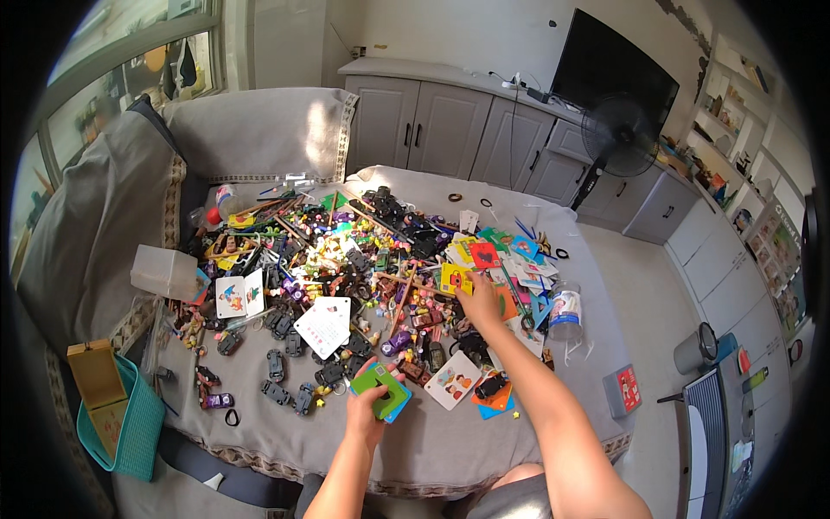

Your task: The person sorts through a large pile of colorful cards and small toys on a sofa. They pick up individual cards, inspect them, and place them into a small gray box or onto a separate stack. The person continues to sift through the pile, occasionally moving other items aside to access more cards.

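My left hand is closed around a small stack of cards, a green card with a dark figure on top and a blue edge below. My right hand reaches over the pile with its fingers on a yellow card bearing a red picture. Around it lie a red card, orange cards and several blue and white ones. Between my hands a white picture card rests on the cloth, with a dark toy car on an orange card beside it. A white card with printed text lies left.
A heap of toy cars, figures and pencils covers the grey sofa cloth. At left stand a clear plastic box and a teal basket. A clear jar and a red box are at right. Beyond stands a black fan.
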The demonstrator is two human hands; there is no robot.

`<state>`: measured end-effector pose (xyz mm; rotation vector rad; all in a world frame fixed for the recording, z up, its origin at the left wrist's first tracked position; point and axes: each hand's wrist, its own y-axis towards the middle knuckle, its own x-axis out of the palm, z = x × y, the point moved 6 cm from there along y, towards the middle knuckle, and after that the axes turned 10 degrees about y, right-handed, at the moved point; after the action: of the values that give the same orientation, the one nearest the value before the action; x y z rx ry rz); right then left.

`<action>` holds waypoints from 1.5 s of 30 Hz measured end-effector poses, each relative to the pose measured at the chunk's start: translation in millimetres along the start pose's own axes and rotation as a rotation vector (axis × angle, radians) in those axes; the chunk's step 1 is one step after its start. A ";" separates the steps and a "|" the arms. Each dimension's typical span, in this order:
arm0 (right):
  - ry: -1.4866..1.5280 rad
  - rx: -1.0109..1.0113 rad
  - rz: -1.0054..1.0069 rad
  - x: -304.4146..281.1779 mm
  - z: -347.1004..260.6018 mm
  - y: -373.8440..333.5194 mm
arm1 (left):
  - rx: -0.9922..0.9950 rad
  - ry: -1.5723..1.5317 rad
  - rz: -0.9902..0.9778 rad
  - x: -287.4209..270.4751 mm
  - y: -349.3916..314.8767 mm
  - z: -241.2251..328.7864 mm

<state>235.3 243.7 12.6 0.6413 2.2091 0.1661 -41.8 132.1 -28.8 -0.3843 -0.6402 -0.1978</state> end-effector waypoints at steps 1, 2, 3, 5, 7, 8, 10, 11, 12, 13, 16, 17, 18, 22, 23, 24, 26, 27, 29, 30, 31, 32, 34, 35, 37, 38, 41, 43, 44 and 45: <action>-0.083 0.107 0.009 5.0 24.6 14.7 | -0.003 0.016 -0.010 1.7 1.3 -1.9; -0.052 0.116 0.027 11.7 47.5 26.0 | -0.002 0.021 -0.018 4.2 2.4 -2.5; -0.068 0.127 -0.010 16.0 48.0 27.7 | 0.001 0.026 -0.017 4.4 1.7 -2.0; -0.101 0.153 -0.080 27.2 46.5 30.6 | -0.001 0.021 -0.020 5.8 2.1 -2.0; -0.144 0.128 0.000 34.7 35.2 24.7 | -0.011 0.005 -0.023 6.1 3.5 -3.2; -0.104 0.110 0.006 35.9 28.6 19.7 | -0.009 0.005 -0.026 6.0 4.2 -3.9; 0.054 0.049 0.033 33.2 9.1 8.5 | -0.008 0.003 -0.038 7.4 5.5 -5.9; 0.208 -0.011 0.001 37.5 9.5 7.2 | -0.008 0.009 -0.044 8.9 6.0 -6.7; 0.320 -0.009 -0.032 33.6 -3.8 1.2 | -0.005 0.014 -0.044 8.7 5.5 -6.3; 0.432 -0.006 -0.065 28.2 -16.0 -4.7 | -0.001 0.019 -0.043 8.4 5.3 -6.2; 0.584 -0.015 -0.036 9.0 12.5 8.0 | 0.001 0.029 -0.050 8.8 4.8 -6.3; 0.581 0.015 -0.011 -0.5 44.1 19.8 | -0.006 0.035 -0.059 12.1 5.2 -7.4; 0.729 0.073 -0.067 -11.6 47.4 25.2 | -0.002 0.041 -0.047 9.9 4.1 -5.8; 0.659 0.292 -0.295 -38.4 102.0 33.3 | -0.010 0.037 -0.060 10.8 4.5 -8.7; 0.507 0.378 -0.345 -35.9 117.6 27.6 | -0.012 0.035 -0.067 13.1 4.3 -8.2; 0.220 0.207 -0.302 -35.2 135.5 30.2 | -0.019 0.034 -0.082 17.8 4.3 -8.7; -0.026 0.122 -0.151 -25.1 143.6 17.9 | -0.012 0.043 -0.089 19.7 4.5 -9.7; -0.062 0.097 -0.157 -22.2 132.7 14.0 | -0.004 0.052 -0.091 19.4 5.0 -10.7; -0.137 0.047 -0.167 -17.0 119.3 10.7 | 0.002 0.061 -0.090 19.4 4.8 -11.9; -0.114 0.047 -0.124 -14.0 113.2 10.6 | 0.001 0.059 -0.091 21.4 5.1 -11.3; -0.102 0.090 -0.117 -15.5 111.3 9.9 | 0.000 0.058 -0.093 22.9 5.6 -11.0; -0.090 0.132 -0.110 -19.5 109.7 8.2 | -0.007 0.052 -0.096 23.7 5.9 -11.8; -0.047 0.100 -0.017 -30.8 78.2 0.9 | -0.013 0.043 -0.085 19.4 5.4 -11.5; 0.054 0.109 -0.002 -32.6 73.8 -1.4 | -0.012 0.043 -0.082 18.8 4.8 -9.9; 0.247 0.129 0.033 -39.4 70.6 -5.9 | -0.014 0.041 -0.085 22.1 3.1 -7.7; 0.401 0.180 -0.006 -37.2 75.9 -5.7 | -0.012 0.042 -0.087 22.4 3.2 -7.7; 0.752 0.325 -0.152 -34.2 103.1 5.6 | -0.012 0.046 -0.101 25.3 2.7 -7.7; 0.937 0.364 -0.085 -39.0 92.2 15.6 | -0.018 0.053 -0.087 23.1 4.5 -8.3; 1.036 0.344 -0.045 -32.5 97.0 27.5 | -0.017 0.056 -0.081 21.2 5.9 -8.9; 1.138 0.322 -0.007 -26.3 98.3 39.4 | -0.011 0.060 -0.075 18.9 5.8 -8.5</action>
<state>338.1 255.6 -22.0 0.8293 3.3792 0.2012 -20.6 132.8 -25.1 -0.3639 -0.5955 -0.2830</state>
